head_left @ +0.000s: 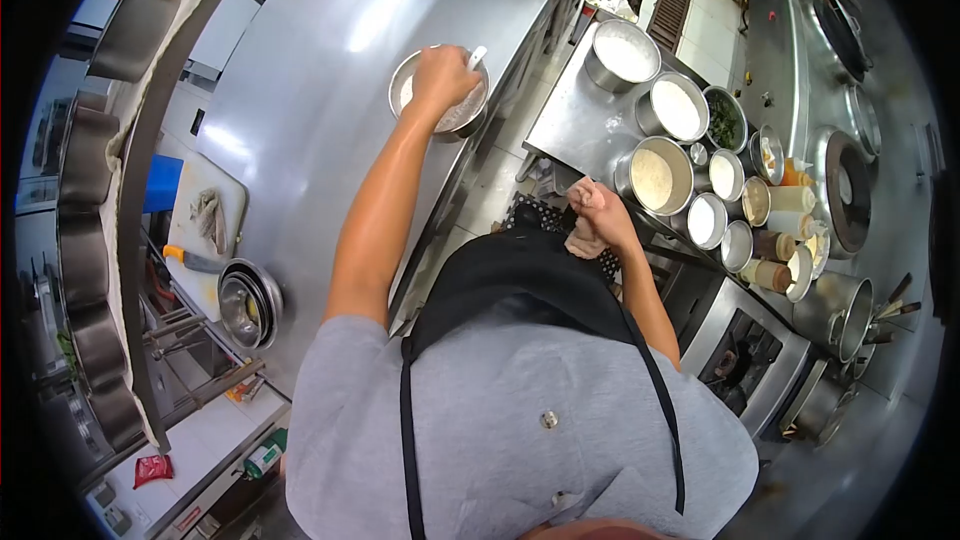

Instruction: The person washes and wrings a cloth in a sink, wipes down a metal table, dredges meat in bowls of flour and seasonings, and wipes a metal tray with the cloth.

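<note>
At the edge of the steel worktable is a round metal pot with white powder inside. My left hand is closed at its far rim, the fingertips out of sight. Beside that hand a white handle sticks up out of the pot; whether my fingers touch it I cannot tell. My right hand, close to my apron, is closed around a crumpled pale cloth, which hangs below the fingers.
To the right, a steel counter bears several metal pots, including one of beige crumbs, and sauce bottles. On the left are a cutting board, a knife and nested bowls. A metal shelf rises beyond.
</note>
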Available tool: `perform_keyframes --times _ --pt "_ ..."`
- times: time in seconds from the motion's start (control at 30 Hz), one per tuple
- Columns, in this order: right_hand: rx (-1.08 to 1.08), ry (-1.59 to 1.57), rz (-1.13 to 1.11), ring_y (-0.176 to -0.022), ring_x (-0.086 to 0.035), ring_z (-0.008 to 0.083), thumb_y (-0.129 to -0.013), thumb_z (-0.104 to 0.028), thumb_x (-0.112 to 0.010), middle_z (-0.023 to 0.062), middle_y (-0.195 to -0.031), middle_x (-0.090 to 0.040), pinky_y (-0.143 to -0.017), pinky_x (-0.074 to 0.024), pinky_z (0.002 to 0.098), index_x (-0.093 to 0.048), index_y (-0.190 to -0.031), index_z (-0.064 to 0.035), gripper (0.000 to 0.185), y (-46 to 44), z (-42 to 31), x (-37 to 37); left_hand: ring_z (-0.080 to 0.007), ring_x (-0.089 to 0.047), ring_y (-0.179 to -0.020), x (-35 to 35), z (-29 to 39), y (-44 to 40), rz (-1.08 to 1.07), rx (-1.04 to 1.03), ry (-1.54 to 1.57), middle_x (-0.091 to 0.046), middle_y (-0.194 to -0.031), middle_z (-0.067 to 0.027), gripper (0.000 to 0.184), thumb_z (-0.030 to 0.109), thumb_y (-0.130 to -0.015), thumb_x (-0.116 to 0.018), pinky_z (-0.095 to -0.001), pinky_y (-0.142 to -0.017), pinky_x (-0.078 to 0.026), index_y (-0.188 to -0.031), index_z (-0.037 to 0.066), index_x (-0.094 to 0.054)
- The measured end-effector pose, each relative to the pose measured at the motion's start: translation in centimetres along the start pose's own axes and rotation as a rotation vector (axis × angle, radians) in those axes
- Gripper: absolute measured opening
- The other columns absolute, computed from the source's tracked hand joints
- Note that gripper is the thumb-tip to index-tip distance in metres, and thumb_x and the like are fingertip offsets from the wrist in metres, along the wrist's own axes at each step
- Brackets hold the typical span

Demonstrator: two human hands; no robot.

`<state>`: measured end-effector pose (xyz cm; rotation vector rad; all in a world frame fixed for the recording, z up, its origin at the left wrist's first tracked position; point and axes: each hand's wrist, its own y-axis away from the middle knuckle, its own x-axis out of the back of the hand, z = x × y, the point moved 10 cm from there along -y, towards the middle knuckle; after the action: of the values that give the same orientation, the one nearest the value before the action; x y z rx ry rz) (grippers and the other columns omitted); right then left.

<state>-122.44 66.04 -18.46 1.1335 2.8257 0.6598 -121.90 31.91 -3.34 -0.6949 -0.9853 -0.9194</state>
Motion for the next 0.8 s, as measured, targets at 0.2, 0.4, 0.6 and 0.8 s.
perform_keyframes --times 0.2,0.4,0.6,0.8 --pt "0.015 0.091 0.137 -0.089 -0.061 0.0177 -0.076 -0.013 -0.070 0.0081 -0.098 -0.067 -0.084 -0.0469 0.0316 -0.063 -0.104 -0.0043 0.031 0.5 2.8 1.6 -0.0368 -0.064 -0.070 2.1 -2.1 0.2 0.162 0.106 0.281 -0.067 -0.077 -0.0225 0.025 0.023 -0.070 -0.070 -0.0403 -0.068 -0.052 -0.078 -0.001 -0.070" --pt "0.000 0.076 0.126 -0.086 -0.060 0.0166 -0.076 -0.012 -0.069 0.0079 -0.091 -0.066 -0.081 -0.0474 0.0321 -0.062 -0.100 -0.0030 0.027 0.3 3.6 0.4 -0.0199 -0.066 -0.070 1.5 -9.0 3.2 -0.042 0.425 0.600 -0.068 -0.069 -0.0123 0.032 0.024 -0.076 -0.071 -0.0331 -0.067 -0.050 -0.090 -0.004 -0.071" --pt "0.072 -0.091 0.092 -0.089 -0.057 0.0122 -0.079 -0.009 -0.071 0.0040 -0.097 -0.063 -0.082 -0.0468 0.0277 -0.059 -0.109 -0.0045 0.033 -0.4 -0.7 -0.3 -0.0270 -0.069 -0.083 8.9 -2.6 9.4 0.124 0.302 0.278 -0.071 -0.091 -0.0177 0.048 0.022 -0.082 -0.071 -0.0329 -0.070 -0.052 -0.124 0.002 -0.061" --pt "0.141 -0.646 -0.232 -0.107 -0.055 0.0130 -0.092 -0.016 -0.061 0.0043 -0.109 -0.060 -0.095 -0.0441 0.0294 -0.055 -0.116 -0.0006 0.029 -0.9 -13.6 -5.9 -0.0222 -0.062 -0.080 -1.6 11.7 14.1 -0.058 -0.489 0.253 -0.064 -0.088 -0.0121 0.045 0.013 -0.087 -0.066 -0.0328 -0.071 -0.050 -0.130 0.006 -0.057"
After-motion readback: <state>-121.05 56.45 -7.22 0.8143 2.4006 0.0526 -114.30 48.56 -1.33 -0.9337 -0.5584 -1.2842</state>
